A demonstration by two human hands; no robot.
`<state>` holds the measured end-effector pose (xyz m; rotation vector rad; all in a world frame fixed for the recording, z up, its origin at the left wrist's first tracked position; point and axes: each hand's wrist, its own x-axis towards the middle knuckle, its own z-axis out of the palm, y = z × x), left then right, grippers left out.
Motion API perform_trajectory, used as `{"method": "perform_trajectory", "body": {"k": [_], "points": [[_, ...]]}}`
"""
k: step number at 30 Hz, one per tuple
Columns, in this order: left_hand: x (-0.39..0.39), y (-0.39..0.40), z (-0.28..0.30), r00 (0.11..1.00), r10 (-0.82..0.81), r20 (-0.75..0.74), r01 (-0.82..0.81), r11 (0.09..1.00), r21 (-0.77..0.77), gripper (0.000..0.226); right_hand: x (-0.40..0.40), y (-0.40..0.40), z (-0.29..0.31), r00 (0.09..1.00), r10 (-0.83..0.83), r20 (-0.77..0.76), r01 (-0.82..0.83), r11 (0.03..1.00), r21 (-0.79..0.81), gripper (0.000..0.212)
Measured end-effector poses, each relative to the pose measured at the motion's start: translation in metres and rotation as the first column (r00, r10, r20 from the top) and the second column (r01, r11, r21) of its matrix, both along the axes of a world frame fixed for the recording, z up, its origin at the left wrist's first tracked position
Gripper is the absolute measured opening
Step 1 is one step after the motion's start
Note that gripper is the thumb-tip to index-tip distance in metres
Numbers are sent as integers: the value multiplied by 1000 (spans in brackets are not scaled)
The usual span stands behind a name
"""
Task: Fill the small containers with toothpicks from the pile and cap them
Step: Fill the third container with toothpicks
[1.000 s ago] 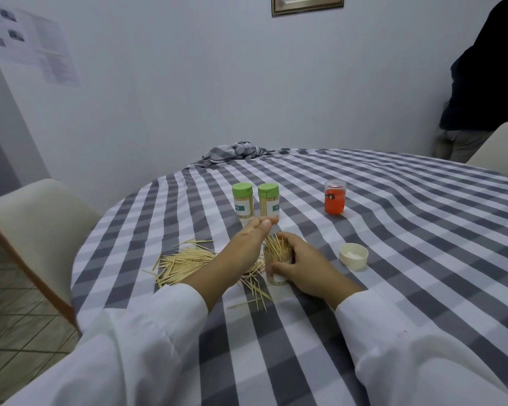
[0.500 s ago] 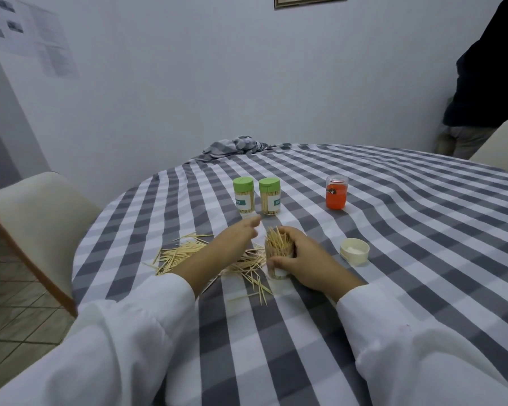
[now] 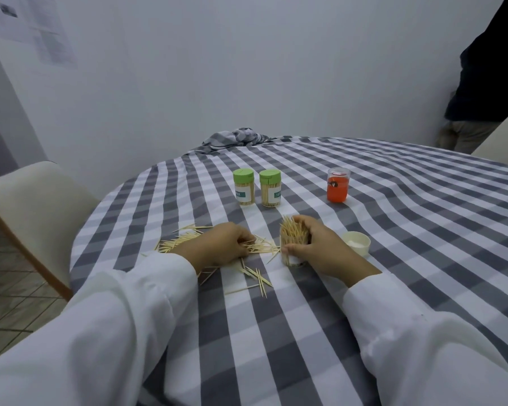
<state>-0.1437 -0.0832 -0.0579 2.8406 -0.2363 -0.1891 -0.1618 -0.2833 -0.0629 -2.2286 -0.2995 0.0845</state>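
Observation:
My right hand (image 3: 317, 247) grips a small clear container (image 3: 292, 257) that stands on the checked tablecloth, with toothpicks (image 3: 292, 232) bristling out of its open top. My left hand (image 3: 220, 246) lies on the toothpick pile (image 3: 182, 243), its fingers curled round some of the loose sticks. A cream cap (image 3: 356, 243) rests upside down just right of my right hand. Two filled containers with green caps (image 3: 243, 187) (image 3: 271, 189) stand upright farther back.
A clear cup of orange liquid (image 3: 338, 185) stands behind the cream cap. Loose toothpicks (image 3: 254, 278) are scattered in front of the pile. A crumpled cloth (image 3: 235, 139) lies at the far edge. Cream chairs (image 3: 33, 206) flank the table; a person (image 3: 487, 83) stands at the right.
My left hand came down from near the green-capped containers onto the toothpick pile and curled over the sticks. My right hand stayed on the open container.

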Motion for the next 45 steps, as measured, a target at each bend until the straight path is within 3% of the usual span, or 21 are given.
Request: {"method": "perform_trajectory", "body": {"k": [6, 12, 16, 23, 27, 30, 38, 45], "points": [[-4, 11, 8, 1000, 13, -9, -14, 998, -58, 29, -1, 0, -1, 1000, 4, 5, -4, 1000, 1, 71], [-10, 21, 16, 973, -10, -230, 74, 960, 270, 70, -1, 0, -1, 1000, -3, 8, 3, 1000, -9, 72], [-10, 19, 11, 979, -19, -201, 78, 953, 291, 82, -1, 1, -1, 1000, -10, 14, 10, 1000, -19, 72], [-3, 13, -1, 978, -207, -23, 205, 937, 281, 52, 0, 1, -2, 1000, -10, 18, 11, 1000, -17, 72], [2, 18, -4, 958, -284, 31, 228, 825, 517, 45, 0, 0, -3, 1000, -11, 19, 12, 1000, -20, 72], [3, 22, -7, 939, -335, 74, 232, 779, 583, 36, 0, 1, -2, 1000, -10, 19, 10, 1000, -24, 72], [-5, 21, -18, 952, -265, 155, 166, 868, 468, 39, -2, 2, -1, 1000, -15, 14, 15, 1000, -27, 73], [-6, 20, -19, 958, 23, 286, -49, 995, 83, 15, -7, 6, 0, 1000, -4, 16, 4, 1000, 16, 71]]}}
